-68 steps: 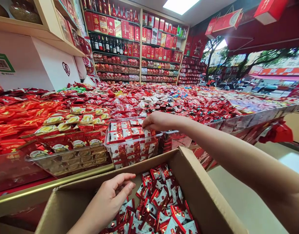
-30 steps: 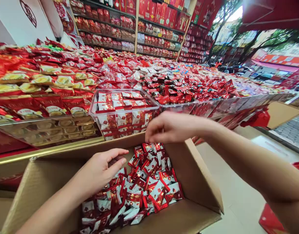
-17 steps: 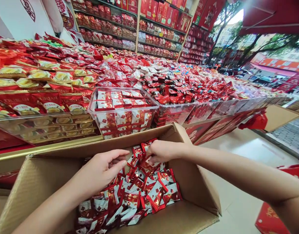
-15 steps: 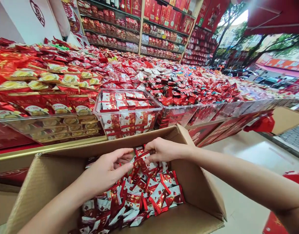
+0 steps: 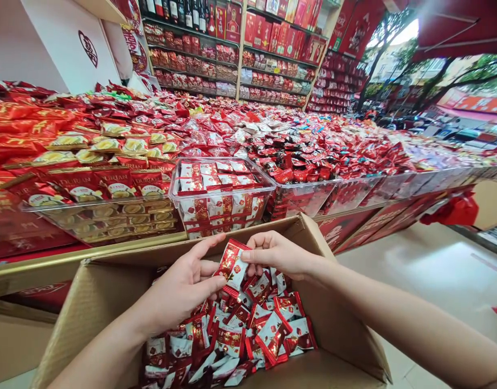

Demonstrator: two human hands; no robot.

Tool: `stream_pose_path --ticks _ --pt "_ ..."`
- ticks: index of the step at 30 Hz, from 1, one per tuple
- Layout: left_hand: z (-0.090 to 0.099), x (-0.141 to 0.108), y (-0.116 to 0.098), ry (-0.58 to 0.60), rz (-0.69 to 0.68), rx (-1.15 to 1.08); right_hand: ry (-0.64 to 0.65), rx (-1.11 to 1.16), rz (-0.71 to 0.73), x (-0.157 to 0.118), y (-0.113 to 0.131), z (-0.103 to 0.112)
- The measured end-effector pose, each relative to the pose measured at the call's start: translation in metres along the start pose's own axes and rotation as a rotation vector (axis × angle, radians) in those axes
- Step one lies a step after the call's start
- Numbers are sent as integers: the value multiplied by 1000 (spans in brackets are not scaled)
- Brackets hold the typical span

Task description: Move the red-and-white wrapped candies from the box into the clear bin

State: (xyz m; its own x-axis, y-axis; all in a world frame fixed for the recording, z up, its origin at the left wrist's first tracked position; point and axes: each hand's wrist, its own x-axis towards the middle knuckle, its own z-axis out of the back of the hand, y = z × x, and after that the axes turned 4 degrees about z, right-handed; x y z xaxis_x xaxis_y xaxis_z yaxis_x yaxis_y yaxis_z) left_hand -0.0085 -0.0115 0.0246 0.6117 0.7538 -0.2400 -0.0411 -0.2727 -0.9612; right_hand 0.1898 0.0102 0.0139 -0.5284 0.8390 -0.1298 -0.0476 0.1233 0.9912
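Note:
A red-and-white wrapped candy (image 5: 234,267) is held up between my hands, just above a cardboard box (image 5: 110,292). My right hand (image 5: 274,254) pinches its right edge between thumb and fingers. My left hand (image 5: 183,286) has its thumb against the lower left edge, with the index finger stretched out and other fingers partly hidden behind the candy. Beneath both hands, a loose heap of matching candies (image 5: 272,335) lies in the box. Directly beyond the box, a clear plastic bin (image 5: 222,190) holds the same candies stacked in neat rows.
Durian-labelled packets (image 5: 80,183) fill the bin on the left. More clear bins (image 5: 305,190) of heaped sweets run off to the right. Shelves (image 5: 240,54) with bottles and packets stand at the back. Pale floor (image 5: 430,281) shows on the right.
My right hand has lifted the candy slightly and turned it upright from the heap. My left hand has come against its left edge. The view has shifted a little.

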Motion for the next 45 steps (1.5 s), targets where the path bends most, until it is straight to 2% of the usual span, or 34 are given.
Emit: stream_pose_path --ticks 4,7,10,12,15,19,24,26,30,32,34,37,39,41,42,45 --pt "4 0 0 -87 -9 129 -18 9 -13 0 1 -3" --pt "5 0 4 -128 -10 263 -19 27 41 2 0 -8" --pt "4 -1 6 -200 -4 421 -17 -61 95 2 0 -9" --pt "4 -2 6 -240 -10 485 -34 -110 79 1 0 -10" --pt "1 -3 3 -256 -39 574 -37 -123 68 -1 0 -12" --pt "-2 -4 0 -227 -74 708 45 -150 147 -3 -4 -15" --pt "-3 -5 -4 -272 -110 745 6 -155 179 -2 -2 -16" --pt "-5 -5 -3 -281 -127 771 40 -249 214 -4 3 -17" --pt "-7 -6 3 -239 -147 805 108 -674 348 -12 14 -20" --pt "-7 -8 1 -250 -202 842 111 -811 378 -18 25 -16" --pt "-5 -9 -11 -351 -358 920 27 -784 426 -22 41 -5" --pt "0 0 -48 -571 -664 1069 -206 -577 574 -21 75 22" --pt "4 16 -78 -605 -765 1207 -281 -479 657 -13 96 40" --pt "8 37 -105 -568 -700 1296 -262 -463 674 -1 110 55" --pt "11 49 -115 -513 -601 1333 -250 -485 662 6 114 60" --pt "16 78 -131 -350 -441 1367 -284 -621 604 24 116 69"
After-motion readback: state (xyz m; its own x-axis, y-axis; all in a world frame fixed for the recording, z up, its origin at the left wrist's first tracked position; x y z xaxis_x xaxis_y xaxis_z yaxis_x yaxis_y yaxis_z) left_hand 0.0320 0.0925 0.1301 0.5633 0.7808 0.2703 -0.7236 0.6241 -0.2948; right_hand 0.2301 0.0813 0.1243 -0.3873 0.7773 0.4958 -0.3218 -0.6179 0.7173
